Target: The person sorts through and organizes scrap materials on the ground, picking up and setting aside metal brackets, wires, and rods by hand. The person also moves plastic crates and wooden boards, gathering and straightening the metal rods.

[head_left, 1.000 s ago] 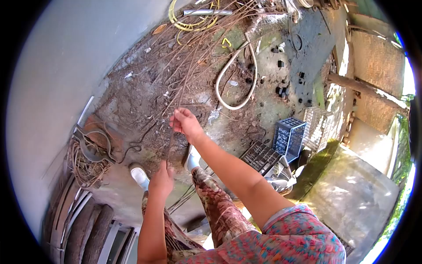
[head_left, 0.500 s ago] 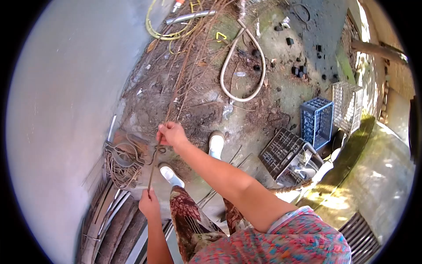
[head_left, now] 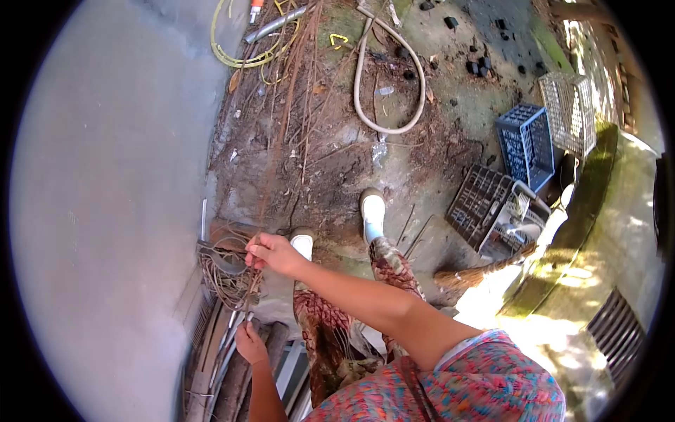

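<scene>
A thin brown rod [head_left: 251, 290], possibly rusty metal, runs between my hands and on toward several similar long brown rods [head_left: 290, 116] on the ground. My right hand [head_left: 273, 254] pinches it near the knee. Lower down, my left hand [head_left: 252, 343] has its fingers closed around the rod's near end. Just beside and below the right hand lies a tangled coil of thin brown wire or cord [head_left: 223, 281], with a grey loop [head_left: 226, 261] on top.
A pale wall [head_left: 112, 211] rises on the left. Planks and metal bars [head_left: 225, 366] lie under my left hand. A pale hose loop [head_left: 358, 91] is ahead. To the right are a blue crate [head_left: 517, 151], a dark crate [head_left: 480, 205], a white crate [head_left: 568, 116] and a broom [head_left: 478, 274].
My right hand has come down along the rod, closer to my left hand and the coil. My feet and the whole view have shifted slightly. Both hands stay closed.
</scene>
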### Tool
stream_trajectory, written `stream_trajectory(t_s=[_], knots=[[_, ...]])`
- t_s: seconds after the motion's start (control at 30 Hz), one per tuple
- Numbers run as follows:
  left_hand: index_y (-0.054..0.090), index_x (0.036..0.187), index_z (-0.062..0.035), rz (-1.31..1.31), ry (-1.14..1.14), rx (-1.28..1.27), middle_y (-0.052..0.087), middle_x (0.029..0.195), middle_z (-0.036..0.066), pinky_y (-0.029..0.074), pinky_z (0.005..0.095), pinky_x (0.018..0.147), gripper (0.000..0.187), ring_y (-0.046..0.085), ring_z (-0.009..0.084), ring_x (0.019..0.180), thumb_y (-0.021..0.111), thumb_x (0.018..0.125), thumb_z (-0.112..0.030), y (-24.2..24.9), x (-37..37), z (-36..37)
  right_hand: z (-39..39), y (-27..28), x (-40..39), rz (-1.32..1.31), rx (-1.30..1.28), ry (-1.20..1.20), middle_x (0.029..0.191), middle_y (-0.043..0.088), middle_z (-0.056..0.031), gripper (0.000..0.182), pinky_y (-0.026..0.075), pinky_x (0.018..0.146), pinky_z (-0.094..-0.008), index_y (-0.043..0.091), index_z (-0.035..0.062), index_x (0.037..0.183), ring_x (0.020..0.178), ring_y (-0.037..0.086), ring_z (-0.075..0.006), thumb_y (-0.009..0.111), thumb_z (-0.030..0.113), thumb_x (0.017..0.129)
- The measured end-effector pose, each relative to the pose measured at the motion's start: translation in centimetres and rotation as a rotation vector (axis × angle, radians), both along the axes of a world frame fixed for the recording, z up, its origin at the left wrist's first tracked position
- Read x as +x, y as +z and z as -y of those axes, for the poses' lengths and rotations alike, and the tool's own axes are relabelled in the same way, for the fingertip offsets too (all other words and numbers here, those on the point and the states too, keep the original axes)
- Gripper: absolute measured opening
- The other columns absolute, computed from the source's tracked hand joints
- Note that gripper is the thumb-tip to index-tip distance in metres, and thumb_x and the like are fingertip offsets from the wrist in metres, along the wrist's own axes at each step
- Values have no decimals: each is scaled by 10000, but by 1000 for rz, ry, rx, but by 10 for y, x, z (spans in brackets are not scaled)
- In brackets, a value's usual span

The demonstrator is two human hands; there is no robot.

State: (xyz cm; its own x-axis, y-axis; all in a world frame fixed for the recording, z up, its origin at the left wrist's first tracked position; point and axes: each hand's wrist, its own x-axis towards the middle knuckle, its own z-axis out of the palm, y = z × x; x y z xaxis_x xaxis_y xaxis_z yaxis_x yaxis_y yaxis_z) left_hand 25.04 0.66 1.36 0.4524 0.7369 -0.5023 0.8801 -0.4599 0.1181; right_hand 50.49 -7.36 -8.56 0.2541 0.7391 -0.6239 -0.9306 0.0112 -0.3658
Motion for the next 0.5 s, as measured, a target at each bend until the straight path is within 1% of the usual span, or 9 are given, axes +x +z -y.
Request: stream_trajectory(t_s=[0.1, 0.17, 0.23, 0.3, 0.33, 0.37, 0.43, 0.47, 0.5], knots=[[564, 972, 6, -54, -133, -20, 579, 871, 208, 421, 438, 709, 281, 540, 373, 788, 473, 873, -241, 2, -10, -25, 10, 26, -17, -12, -9, -102, 831, 610, -48, 147, 488, 672, -234, 521, 22, 973, 765, 586, -113, 466, 146, 916], [560, 978, 5, -69, -272, -45, 576, 881, 206, 418, 437, 719, 282, 535, 371, 805, 472, 870, -241, 14, -10, -49, 17, 41, -32, 39, -22, -210, 812, 606, -35, 134, 493, 629, -220, 535, 14, 963, 718, 569, -84, 466, 113, 904], [561, 958, -1, -52, -362, -79, 569, 894, 200, 415, 428, 741, 261, 521, 361, 839, 477, 858, -226, 35, -14, -70, 29, 64, -61, -10, -135, -301, 823, 608, -39, 133, 496, 630, -219, 538, 14, 955, 713, 566, -81, 467, 114, 904], [565, 941, -3, -4, -498, -58, 568, 872, 189, 414, 425, 740, 249, 518, 358, 833, 486, 855, -222, 58, -13, -89, 36, 83, -88, -99, -178, -451, 823, 609, -45, 125, 500, 624, -220, 533, 12, 942, 712, 574, -90, 471, 112, 902], [568, 929, -9, 19, -634, -11, 568, 840, 164, 423, 403, 718, 225, 522, 331, 798, 512, 845, -211, 70, -12, -100, 38, 88, -106, -165, -207, -486, 858, 608, -56, 142, 502, 660, -228, 522, 13, 966, 756, 582, -104, 466, 130, 911], [568, 929, -9, 27, -691, -16, 568, 840, 164, 423, 403, 718, 225, 522, 331, 798, 512, 845, -211, 82, -8, -106, 40, 90, -123, -225, -229, -513, 892, 607, -68, 160, 504, 697, -237, 512, 14, 991, 801, 591, -118, 461, 148, 919], [572, 912, -17, -104, -688, -47, 565, 810, 142, 429, 374, 695, 203, 523, 298, 744, 538, 836, -202, 109, 9, -114, 48, 97, -148, -295, -212, -646, 900, 601, -77, 155, 506, 691, -243, 502, 18, 979, 799, 594, -133, 463, 154, 918], [584, 850, -41, -68, -786, 13, 567, 781, 103, 418, 356, 646, 183, 509, 260, 675, 581, 819, -221, 115, 16, -118, 55, 102, -157, -389, -221, -710, 906, 599, -78, 152, 506, 692, -247, 498, 22, 974, 800, 596, -140, 465, 159, 918], [584, 850, -41, -81, -845, 11, 567, 781, 103, 418, 356, 646, 183, 509, 260, 675, 581, 819, -221, 121, 28, -120, 59, 107, -168, -484, -227, -771, 911, 596, -80, 150, 506, 693, -251, 494, 26, 968, 801, 597, -147, 466, 164, 917]])
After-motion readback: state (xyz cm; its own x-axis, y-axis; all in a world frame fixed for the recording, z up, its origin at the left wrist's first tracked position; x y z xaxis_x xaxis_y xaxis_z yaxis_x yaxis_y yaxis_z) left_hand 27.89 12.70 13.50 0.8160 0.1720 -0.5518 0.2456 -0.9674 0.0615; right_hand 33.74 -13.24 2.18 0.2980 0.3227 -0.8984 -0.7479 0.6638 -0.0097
